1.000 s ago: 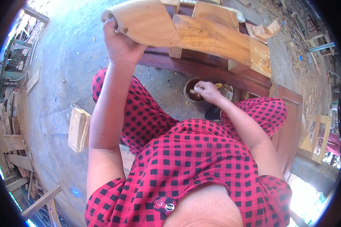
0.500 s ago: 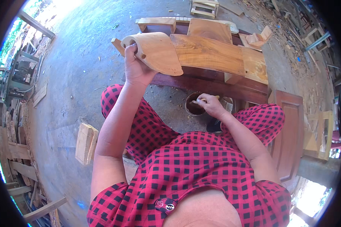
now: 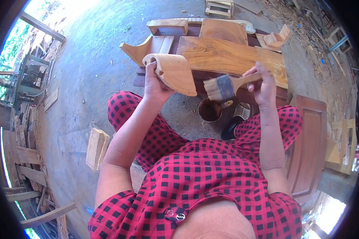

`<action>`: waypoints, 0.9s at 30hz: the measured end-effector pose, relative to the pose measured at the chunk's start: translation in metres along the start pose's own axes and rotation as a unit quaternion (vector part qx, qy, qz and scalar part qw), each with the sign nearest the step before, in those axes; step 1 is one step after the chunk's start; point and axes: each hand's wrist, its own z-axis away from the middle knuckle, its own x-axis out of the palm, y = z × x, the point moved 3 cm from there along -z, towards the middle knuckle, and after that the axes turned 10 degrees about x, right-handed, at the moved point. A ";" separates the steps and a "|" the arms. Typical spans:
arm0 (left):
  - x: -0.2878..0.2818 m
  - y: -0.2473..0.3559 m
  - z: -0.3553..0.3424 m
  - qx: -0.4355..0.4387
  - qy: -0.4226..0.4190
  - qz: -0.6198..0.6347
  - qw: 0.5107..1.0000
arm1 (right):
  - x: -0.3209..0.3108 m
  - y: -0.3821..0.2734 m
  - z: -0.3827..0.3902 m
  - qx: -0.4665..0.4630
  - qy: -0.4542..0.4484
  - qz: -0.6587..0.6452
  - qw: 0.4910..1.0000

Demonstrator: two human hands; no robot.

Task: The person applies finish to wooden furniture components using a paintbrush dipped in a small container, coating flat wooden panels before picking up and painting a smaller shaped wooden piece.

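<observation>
My left hand (image 3: pixel 157 85) grips a pale curved wooden piece (image 3: pixel 176 73) by its hollowed edge, raised in front of my knees. A wide paintbrush (image 3: pixel 223 87) with light bristles, a dark band and a wooden handle is in my right hand (image 3: pixel 264 85), its bristles pointing left toward the wooden piece but apart from it. Below the brush stands a round pot (image 3: pixel 209 110) with dark brown stuff inside. A second handle (image 3: pixel 227 104) leans on the pot's rim; what it belongs to is hidden.
Ahead, a low dark-red bench (image 3: pixel 281 92) bears wooden boards (image 3: pixel 215 53) and cut pieces. A curved wooden bracket (image 3: pixel 137 49) is at its left end. A panelled door (image 3: pixel 309 143) lies at my right, a wood block (image 3: pixel 97 149) at my left. Scrap wood lines both sides.
My right hand has risen from the pot and now holds up the paintbrush. My left hand has lowered the wooden piece slightly, uncovering the curved bracket behind it.
</observation>
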 end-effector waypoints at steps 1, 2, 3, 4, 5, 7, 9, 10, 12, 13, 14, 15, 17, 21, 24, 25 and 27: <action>0.001 -0.003 0.000 -0.005 -0.014 0.009 1.000 | 0.005 -0.004 0.001 -0.010 -0.029 -0.030 0.999; 0.001 -0.006 -0.001 -0.014 -0.019 0.019 1.000 | 0.010 -0.005 0.002 -0.011 -0.036 -0.056 0.998; 0.002 -0.009 -0.001 -0.016 -0.034 0.024 0.999 | 0.017 -0.004 0.002 -0.019 -0.052 -0.080 0.995; 0.002 -0.013 0.000 -0.022 -0.040 0.030 0.998 | 0.024 -0.001 0.000 -0.009 -0.071 -0.104 0.992; 0.003 -0.016 -0.001 -0.030 -0.047 0.042 0.998 | 0.032 0.002 0.000 -0.011 -0.092 -0.106 0.990; 0.004 -0.019 -0.002 -0.034 -0.076 0.051 0.995 | 0.046 0.011 0.000 -0.017 -0.116 -0.103 0.988; 0.005 -0.022 -0.004 -0.031 -0.096 0.048 0.994 | 0.053 0.017 -0.003 0.004 -0.097 -0.114 0.989; 0.003 -0.024 -0.004 -0.035 -0.076 0.050 0.995 | 0.056 0.020 -0.004 0.008 -0.083 -0.116 0.990; 0.001 -0.024 -0.005 -0.026 -0.070 0.041 0.996 | 0.055 0.023 -0.006 0.010 -0.052 -0.090 0.995; 0.000 -0.023 -0.005 -0.023 -0.060 0.036 0.997 | 0.052 0.022 -0.005 0.007 -0.034 -0.062 0.997; -0.001 -0.021 -0.005 -0.017 -0.056 0.038 0.998 | 0.048 0.021 -0.005 0.004 -0.017 -0.033 0.999; -0.002 -0.018 -0.004 -0.012 -0.052 0.040 0.998 | 0.042 0.017 -0.006 -0.007 0.001 0.000 1.000; -0.003 -0.013 -0.005 -0.007 -0.048 0.043 0.998 | 0.029 0.009 -0.006 -0.022 0.057 0.071 0.996; -0.005 -0.006 -0.006 0.008 -0.038 0.041 0.998 | 0.025 -0.003 -0.005 -0.050 0.025 -0.007 0.998; -0.007 -0.008 -0.005 -0.009 -0.033 0.035 0.999 | 0.041 0.001 0.000 -0.044 -0.052 -0.061 0.996; -0.007 -0.009 -0.005 -0.014 -0.030 0.029 0.999 | 0.049 0.006 0.002 -0.040 -0.070 -0.075 0.994; -0.007 -0.010 -0.005 -0.015 -0.034 0.027 0.999 | 0.060 0.019 0.004 -0.007 -0.098 -0.068 0.993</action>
